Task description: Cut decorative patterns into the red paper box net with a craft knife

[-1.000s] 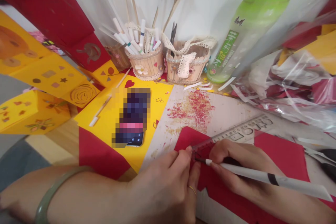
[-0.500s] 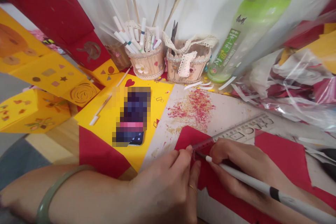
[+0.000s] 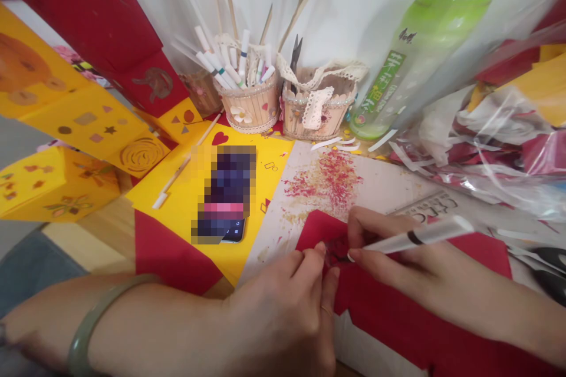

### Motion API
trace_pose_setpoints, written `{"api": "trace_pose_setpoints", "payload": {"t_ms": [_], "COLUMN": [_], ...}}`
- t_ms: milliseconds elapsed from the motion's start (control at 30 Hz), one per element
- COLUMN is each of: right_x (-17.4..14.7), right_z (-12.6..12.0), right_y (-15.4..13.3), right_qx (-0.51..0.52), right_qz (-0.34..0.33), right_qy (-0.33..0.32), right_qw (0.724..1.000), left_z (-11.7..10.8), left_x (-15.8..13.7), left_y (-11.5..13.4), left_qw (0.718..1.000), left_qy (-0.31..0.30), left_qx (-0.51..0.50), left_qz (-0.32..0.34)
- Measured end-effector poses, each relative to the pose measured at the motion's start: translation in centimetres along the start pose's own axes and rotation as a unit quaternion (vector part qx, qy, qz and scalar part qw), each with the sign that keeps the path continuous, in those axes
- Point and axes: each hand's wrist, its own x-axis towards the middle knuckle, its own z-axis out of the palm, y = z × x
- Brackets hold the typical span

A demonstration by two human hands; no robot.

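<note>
My right hand [image 3: 407, 259] is closed in a writing grip round a white pen-like tool [image 3: 398, 241] with a dark band. The tool slants up to the right, and its tip is hidden by my fingers. Under both hands lies red paper [image 3: 325, 225] with a folded or cut edge. A clear stencil ruler [image 3: 435, 206] with cut-out shapes crosses the paper and passes beneath my right hand. The fingers of my left hand [image 3: 287, 294], bent and pressed together, hold the ruler's near end down on the paper, close to the tool's tip.
A phone [image 3: 232, 230] rests on yellow paper [image 3: 177, 191] beside a thin white stick [image 3: 174, 179]. Behind stand marker baskets [image 3: 252, 106] and a green drink bottle [image 3: 380, 88]. Scissors [image 3: 550, 268] and a plastic bag of scraps [image 3: 486, 135] are at right; red and yellow paper boxes [image 3: 66, 182] stand left.
My right hand has turned, so the tool's back end has swung from low right to upper right. More of the ruler is covered by that hand. My left hand stays nearly still.
</note>
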Motion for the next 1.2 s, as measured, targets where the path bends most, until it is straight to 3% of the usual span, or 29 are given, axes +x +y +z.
{"api": "trace_pose_setpoints", "payload": {"t_ms": [200, 367, 467, 633, 767, 900, 1000, 1100, 1200], "right_x": [1.1, 1.0, 0.1, -2.1, -3.4, -4.2, -4.9, -5.9, -6.9], "right_z": [0.4, 0.0, -1.1, -1.8, -1.1, -1.2, -2.3, -3.5, -3.9], "right_y": [-0.8, -0.8, 0.8, 5.0, 6.4, 6.1, 5.8, 5.5, 5.1], "right_qx": [0.038, 0.019, -0.063, -0.215, -0.237, -0.211, -0.217, -0.269, -0.337], "right_qz": [-0.016, -0.047, -0.073, -0.144, -0.139, -0.143, -0.131, -0.138, -0.144], "right_qy": [-0.03, 0.043, 0.141, 0.122, 0.187, 0.296, 0.366, 0.391, 0.396], "right_qw": [0.999, 0.998, 0.985, 0.958, 0.943, 0.921, 0.896, 0.87, 0.842], "left_z": [-0.1, -0.2, -0.1, 0.1, -0.4, -0.6, -0.4, -0.4, -0.7], "left_x": [0.2, 0.2, 0.0, -0.2, 0.0, 0.1, 0.0, 0.2, 0.8], "left_y": [0.0, 0.0, 0.0, -0.1, -0.3, -0.8, -1.3, -2.2, -3.3], "left_qw": [1.0, 1.0, 1.0, 0.999, 0.998, 0.994, 0.993, 0.982, 0.953], "left_qy": [-0.014, 0.005, 0.009, 0.023, 0.017, -0.011, -0.04, -0.134, -0.2], "left_qx": [-0.001, 0.008, 0.008, -0.01, 0.021, 0.062, 0.032, -0.045, -0.137], "left_qz": [0.018, 0.01, 0.004, -0.036, -0.06, -0.087, -0.107, -0.124, -0.182]}}
